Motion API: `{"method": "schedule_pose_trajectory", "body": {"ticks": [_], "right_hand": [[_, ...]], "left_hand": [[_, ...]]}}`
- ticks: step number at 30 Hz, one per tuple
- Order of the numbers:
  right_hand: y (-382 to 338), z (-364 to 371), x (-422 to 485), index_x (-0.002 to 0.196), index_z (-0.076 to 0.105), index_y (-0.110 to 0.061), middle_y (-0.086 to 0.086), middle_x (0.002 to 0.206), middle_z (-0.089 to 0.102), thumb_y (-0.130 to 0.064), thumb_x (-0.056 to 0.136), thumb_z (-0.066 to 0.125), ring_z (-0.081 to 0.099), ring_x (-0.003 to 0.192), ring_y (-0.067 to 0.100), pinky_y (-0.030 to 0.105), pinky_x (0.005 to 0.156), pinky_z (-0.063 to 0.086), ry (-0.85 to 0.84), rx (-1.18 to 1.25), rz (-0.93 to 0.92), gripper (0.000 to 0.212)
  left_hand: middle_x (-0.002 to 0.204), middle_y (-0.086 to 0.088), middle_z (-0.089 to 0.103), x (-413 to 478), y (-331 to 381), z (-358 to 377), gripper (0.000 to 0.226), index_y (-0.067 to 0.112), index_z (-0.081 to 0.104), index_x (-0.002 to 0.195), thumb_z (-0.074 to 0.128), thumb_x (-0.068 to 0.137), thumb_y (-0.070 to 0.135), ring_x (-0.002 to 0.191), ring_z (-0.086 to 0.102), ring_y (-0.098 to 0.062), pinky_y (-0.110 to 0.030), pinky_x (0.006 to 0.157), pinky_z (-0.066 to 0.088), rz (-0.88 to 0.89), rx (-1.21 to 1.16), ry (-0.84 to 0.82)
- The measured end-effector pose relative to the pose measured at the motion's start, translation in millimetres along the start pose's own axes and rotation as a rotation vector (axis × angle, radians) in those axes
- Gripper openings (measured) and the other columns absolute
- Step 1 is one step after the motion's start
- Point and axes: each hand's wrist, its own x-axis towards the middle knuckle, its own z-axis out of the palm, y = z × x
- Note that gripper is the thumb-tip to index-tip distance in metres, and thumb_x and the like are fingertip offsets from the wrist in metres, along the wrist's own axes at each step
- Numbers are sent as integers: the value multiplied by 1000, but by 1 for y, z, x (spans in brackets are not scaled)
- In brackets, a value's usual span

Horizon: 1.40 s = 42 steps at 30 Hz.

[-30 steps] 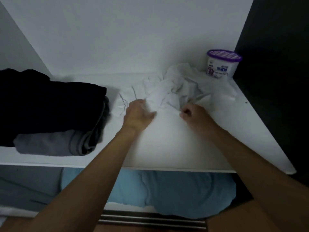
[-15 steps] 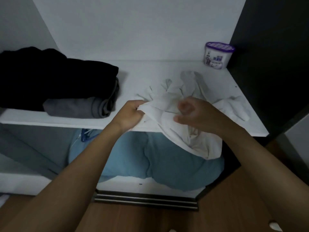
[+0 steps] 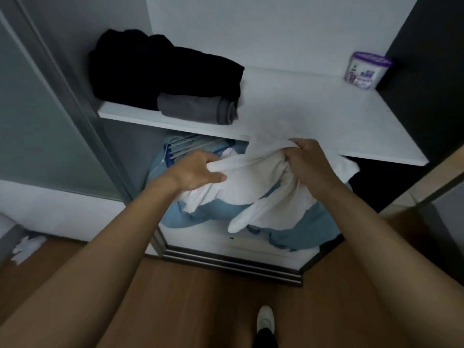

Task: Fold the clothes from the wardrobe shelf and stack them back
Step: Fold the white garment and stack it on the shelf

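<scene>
- The left hand [image 3: 198, 170] gripped the white garment [image 3: 253, 182], fingers curled over its edge.
- The right hand [image 3: 310, 162] pinched it too, below the shelf [image 3: 326, 116] front.

The white garment [image 3: 253, 177] no longer lies crumpled on the shelf [image 3: 301, 101] at 7 o'clock of the purple-lidded tub [image 3: 364, 71]. It now hangs past the shelf's front edge, over the blue clothes [image 3: 200, 214]. The left hand [image 3: 193, 169] and right hand [image 3: 308, 164], each gripping it, are drawn back toward 6 o'clock, clear of the shelf.
</scene>
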Motion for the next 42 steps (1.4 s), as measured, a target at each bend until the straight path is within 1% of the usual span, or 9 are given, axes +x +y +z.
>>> {"method": "schedule_pose_trajectory", "body": {"ticks": [4, 9, 15, 19, 23, 27, 36, 38, 42], "right_hand": [[-3, 6, -28, 60, 53, -9, -3, 57, 50, -3, 80, 42, 45, 52, 8, 22, 51, 29, 105, 98, 176, 23], [5, -8, -53, 50, 37, -21, -10, 42, 38, 6, 75, 37, 35, 51, 12, 26, 49, 21, 218, 186, 347, 36], [26, -36, -72, 56, 50, -17, 1, 60, 48, -2, 82, 46, 43, 67, 20, 31, 62, 30, 321, 209, 390, 31], [37, -55, -76, 81, 59, -12, 9, 77, 52, -9, 85, 52, 47, 74, 21, 30, 66, 34, 361, 204, 347, 9], [53, -88, -88, 62, 70, -19, -5, 58, 65, -16, 89, 59, 62, 58, 13, 13, 49, 45, 385, 235, 334, 29], [72, -112, -100, 63, 76, -27, -10, 59, 70, -27, 89, 68, 65, 52, 1, 12, 44, 45, 408, 231, 332, 27], [114, -152, -106, 76, 75, -18, -4, 69, 67, -39, 88, 70, 57, 50, -4, 8, 49, 45, 371, 77, 309, 25], [128, -163, -104, 87, 73, -5, 1, 75, 65, -36, 92, 66, 54, 52, -4, 9, 49, 42, 331, -94, 274, 31], [157, -169, -110, 117, 65, -10, 11, 108, 68, -22, 101, 49, 57, 80, 13, 25, 66, 39, 171, -579, 345, 26]], "left_hand": [[81, 8, 69, -25, -38, 15, 18, 16, 73, 89, 70, 92, 34, 69, 59, -5, -6, 52, 39, -131, -159, 56], [76, 7, 69, -39, -37, 22, 27, 17, 75, 87, 66, 92, 42, 65, 61, -6, -21, 59, 43, -185, -236, 120], [64, 12, 71, -44, -11, 16, 29, 22, 74, 78, 77, 79, 51, 55, 64, -2, -14, 48, 46, -213, -258, 128], [80, 1, 78, -46, 12, 17, 40, 17, 73, 92, 80, 75, 52, 69, 74, -14, -22, 59, 55, -248, -329, -36], [89, -2, 79, -43, 43, 25, 39, 13, 74, 97, 79, 79, 47, 82, 75, -21, -27, 73, 57, -160, -392, -114], [92, -5, 79, -36, 64, 40, 29, 12, 79, 89, 75, 85, 41, 88, 75, -23, -33, 86, 55, -129, -424, -80], [96, -10, 78, -29, 96, 72, 18, 12, 81, 87, 71, 87, 28, 87, 75, -23, -28, 72, 57, -172, -640, -72], [97, -10, 78, -28, 105, 76, 18, 14, 82, 85, 68, 90, 25, 88, 75, -22, -26, 68, 58, -173, -706, -75], [100, -10, 76, -25, 131, 92, 21, 7, 77, 96, 59, 94, 19, 91, 74, -23, -30, 72, 60, -205, -938, -24]]}}
